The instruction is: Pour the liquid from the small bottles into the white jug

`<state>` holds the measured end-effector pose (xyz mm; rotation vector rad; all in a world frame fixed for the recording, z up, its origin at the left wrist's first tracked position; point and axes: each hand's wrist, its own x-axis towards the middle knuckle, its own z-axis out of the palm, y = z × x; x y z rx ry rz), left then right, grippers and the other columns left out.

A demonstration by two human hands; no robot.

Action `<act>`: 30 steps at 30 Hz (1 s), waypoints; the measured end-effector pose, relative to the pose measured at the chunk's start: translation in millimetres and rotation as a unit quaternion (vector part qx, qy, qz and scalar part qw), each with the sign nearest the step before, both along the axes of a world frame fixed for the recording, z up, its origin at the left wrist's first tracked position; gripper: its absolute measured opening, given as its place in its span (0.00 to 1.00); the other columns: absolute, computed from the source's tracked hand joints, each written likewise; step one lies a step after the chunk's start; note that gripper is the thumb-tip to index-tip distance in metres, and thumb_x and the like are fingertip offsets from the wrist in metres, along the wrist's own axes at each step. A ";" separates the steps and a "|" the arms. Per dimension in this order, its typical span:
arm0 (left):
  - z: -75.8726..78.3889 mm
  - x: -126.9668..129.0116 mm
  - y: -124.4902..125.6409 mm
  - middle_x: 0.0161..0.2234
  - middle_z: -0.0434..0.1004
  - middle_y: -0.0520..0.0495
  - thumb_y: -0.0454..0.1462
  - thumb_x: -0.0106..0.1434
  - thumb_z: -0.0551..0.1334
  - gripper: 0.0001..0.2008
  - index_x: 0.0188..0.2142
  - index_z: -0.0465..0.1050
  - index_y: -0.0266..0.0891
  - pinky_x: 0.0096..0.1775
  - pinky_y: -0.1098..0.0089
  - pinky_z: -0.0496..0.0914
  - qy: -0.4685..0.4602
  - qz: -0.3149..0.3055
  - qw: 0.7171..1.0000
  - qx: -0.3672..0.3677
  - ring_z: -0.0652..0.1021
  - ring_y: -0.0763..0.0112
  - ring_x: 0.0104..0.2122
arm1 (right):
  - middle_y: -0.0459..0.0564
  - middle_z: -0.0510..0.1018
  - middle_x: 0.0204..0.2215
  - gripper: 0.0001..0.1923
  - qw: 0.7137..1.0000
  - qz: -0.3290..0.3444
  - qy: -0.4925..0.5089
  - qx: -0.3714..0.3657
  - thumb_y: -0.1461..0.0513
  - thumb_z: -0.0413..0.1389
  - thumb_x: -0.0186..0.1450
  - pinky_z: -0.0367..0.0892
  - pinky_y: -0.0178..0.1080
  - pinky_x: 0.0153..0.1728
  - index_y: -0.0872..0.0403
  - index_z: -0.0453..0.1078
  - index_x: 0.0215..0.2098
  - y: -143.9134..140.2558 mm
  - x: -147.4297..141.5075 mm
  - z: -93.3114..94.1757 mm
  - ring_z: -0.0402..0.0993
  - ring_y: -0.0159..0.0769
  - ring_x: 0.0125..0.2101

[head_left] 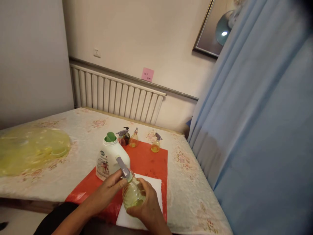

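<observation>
The table (190,176) wears a pale flowered cloth, and on it lies the red mat (146,160), which I take as the landmark. Left of the mat, well apart, rests a crumpled yellow plastic bag (31,150). On the mat's left part stands a white jug (110,160) with a green cap, its contents hidden. At the mat's far edge stand three small spray bottles (134,138) with yellowish or reddish liquid. Over the mat's near edge, above a white paper (151,186), the right hand (146,209) grips a round clear bottle (133,194) holding pale yellow liquid. The left hand (111,187) pinches its sprayer head (124,169). If the bottle tilts while the head is loose, I think liquid may spill on the paper.
</observation>
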<state>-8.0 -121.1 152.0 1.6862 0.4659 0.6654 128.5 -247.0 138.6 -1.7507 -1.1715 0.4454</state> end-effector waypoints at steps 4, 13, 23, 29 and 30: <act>6.9 -1.3 -3.0 0.45 0.81 0.51 0.46 0.62 0.62 0.14 0.46 0.77 0.49 0.52 0.65 0.68 0.001 -0.010 1.000 -0.005 0.75 0.56 0.49 | 0.49 0.78 0.40 0.41 0.993 0.042 0.108 0.007 0.67 0.68 0.36 0.71 0.42 0.42 0.54 0.71 0.51 -3.7 -0.4 0.7 0.74 0.44 0.39; 12.4 8.2 -4.3 0.46 0.79 0.47 0.46 0.64 0.61 0.16 0.48 0.75 0.43 0.53 0.61 0.67 -0.027 -0.086 0.993 -0.080 0.75 0.56 0.50 | 0.45 0.79 0.39 0.43 0.975 0.081 0.207 0.006 0.66 0.69 0.37 0.72 0.39 0.36 0.51 0.70 0.53 -7.9 6.7 -2.7 0.75 0.40 0.36; 4.2 28.7 -12.4 0.40 0.78 0.48 0.47 0.61 0.63 0.17 0.47 0.74 0.43 0.44 0.66 0.69 -0.040 -0.013 0.997 -0.067 0.76 0.60 0.42 | 0.46 0.78 0.39 0.40 0.981 0.057 0.184 0.038 0.72 0.65 0.37 0.71 0.39 0.40 0.53 0.70 0.51 -5.0 5.0 -10.5 0.75 0.40 0.37; 5.4 35.5 -17.5 0.42 0.78 0.47 0.43 0.56 0.67 0.18 0.46 0.74 0.39 0.46 0.66 0.67 -0.055 0.058 0.988 -0.131 0.75 0.59 0.44 | 0.48 0.78 0.40 0.41 0.981 0.052 0.183 0.041 0.71 0.67 0.36 0.70 0.40 0.42 0.54 0.70 0.50 -3.9 7.4 -11.3 0.74 0.42 0.39; 4.7 36.8 -17.6 0.40 0.78 0.47 0.42 0.55 0.68 0.18 0.45 0.74 0.39 0.45 0.67 0.68 -0.072 0.065 0.985 -0.142 0.75 0.60 0.43 | 0.48 0.78 0.41 0.40 0.982 0.052 0.178 0.043 0.71 0.67 0.37 0.70 0.40 0.42 0.54 0.70 0.50 -4.0 7.9 -11.5 0.74 0.43 0.40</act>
